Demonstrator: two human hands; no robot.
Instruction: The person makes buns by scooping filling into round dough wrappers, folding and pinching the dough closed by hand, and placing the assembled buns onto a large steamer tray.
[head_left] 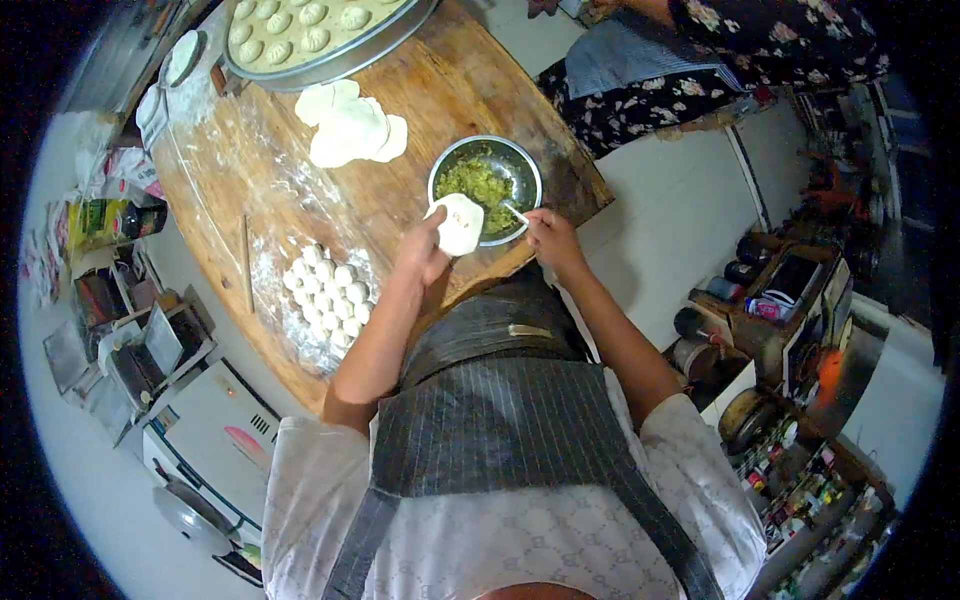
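Note:
My left hand (428,248) holds a round, flat dough wrapper (461,226) at the near left rim of a metal bowl (533,168). Green filling (472,183) lies in the bowl. My right hand (551,240) is closed on the handle of a spoon (514,212), whose far end reaches into the filling. A stack of flat wrappers (350,130) rests on the wooden table (420,95) beyond the bowl. Small dough pieces (328,296) dusted with flour sit to the left of my left forearm.
A large round tray (340,67) of shaped buns stands at the far side of the table. A rolling pin (246,263) lies at the left. Another person in floral clothing (640,105) is beyond the table's right corner. Shelves and jars stand at the right.

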